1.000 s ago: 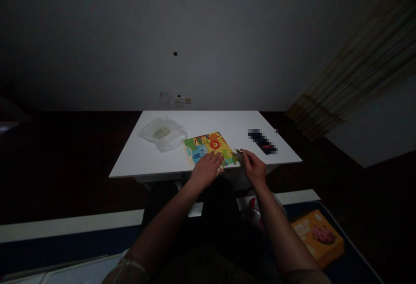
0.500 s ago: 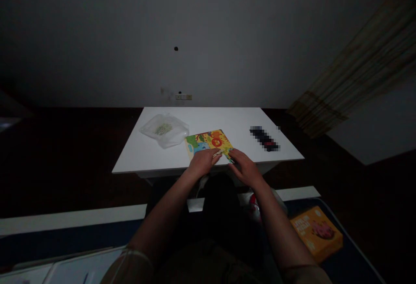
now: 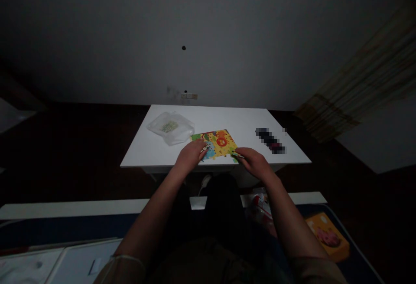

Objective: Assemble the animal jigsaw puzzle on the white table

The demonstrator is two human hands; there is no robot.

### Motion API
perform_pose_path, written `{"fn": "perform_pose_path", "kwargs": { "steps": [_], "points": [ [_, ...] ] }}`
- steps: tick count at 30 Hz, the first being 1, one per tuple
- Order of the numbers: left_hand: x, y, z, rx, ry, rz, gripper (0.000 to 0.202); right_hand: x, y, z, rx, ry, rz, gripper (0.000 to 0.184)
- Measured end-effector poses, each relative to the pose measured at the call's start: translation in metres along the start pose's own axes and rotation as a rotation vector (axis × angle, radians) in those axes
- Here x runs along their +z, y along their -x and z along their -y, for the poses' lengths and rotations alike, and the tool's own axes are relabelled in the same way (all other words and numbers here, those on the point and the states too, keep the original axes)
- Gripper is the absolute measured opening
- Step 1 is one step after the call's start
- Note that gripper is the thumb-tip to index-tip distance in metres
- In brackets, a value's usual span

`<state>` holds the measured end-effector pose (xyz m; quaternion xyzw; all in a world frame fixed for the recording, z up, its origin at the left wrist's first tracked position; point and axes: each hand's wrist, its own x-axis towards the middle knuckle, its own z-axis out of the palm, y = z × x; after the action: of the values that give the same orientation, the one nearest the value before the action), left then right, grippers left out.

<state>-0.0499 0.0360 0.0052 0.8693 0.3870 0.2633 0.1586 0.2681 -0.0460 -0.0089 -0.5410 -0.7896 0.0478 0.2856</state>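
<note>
A colourful jigsaw puzzle (image 3: 222, 142) with a lion on yellow ground lies near the front edge of the white table (image 3: 224, 119). At its lower left, my left hand (image 3: 190, 155) is closed on a small puzzle piece (image 3: 205, 148), over the blue part of the picture. My right hand (image 3: 255, 161) pinches another puzzle piece (image 3: 238, 154) at the lower right corner. The puzzle's lower edge is uneven. Part of its left side is hidden behind my left hand.
Back left on the table lies a clear plastic bag (image 3: 177, 130) with small pale pieces inside. A dark pixelated object (image 3: 269, 140) lies to the right. An orange box (image 3: 328, 236) rests on the blue seat at my right, near a red and clear package (image 3: 261, 206).
My left hand has moved left, away from the lower middle of the puzzle, uncovering its lower edge. My right hand has shifted slightly right. The whole view has also shifted a little.
</note>
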Motion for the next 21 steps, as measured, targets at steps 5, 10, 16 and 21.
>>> {"fn": "perform_pose_path", "kwargs": {
  "steps": [5, 10, 16, 21],
  "points": [
    [0.007, 0.014, 0.007, -0.002, -0.013, 0.032, 0.038, 0.016, 0.007, 0.016, -0.022, -0.030, 0.000, 0.051],
    [0.002, 0.018, 0.004, -0.009, 0.090, 0.038, 0.036, 0.013, 0.017, 0.018, 0.001, -0.060, 0.041, 0.051],
    [-0.004, 0.022, 0.002, 0.000, 0.175, -0.012, 0.032, 0.005, 0.016, 0.009, 0.039, -0.121, 0.029, 0.045],
    [0.000, 0.025, 0.004, 0.021, 0.134, 0.010, 0.036, 0.003, 0.009, -0.002, 0.079, -0.115, -0.072, 0.040]
  ]
}}
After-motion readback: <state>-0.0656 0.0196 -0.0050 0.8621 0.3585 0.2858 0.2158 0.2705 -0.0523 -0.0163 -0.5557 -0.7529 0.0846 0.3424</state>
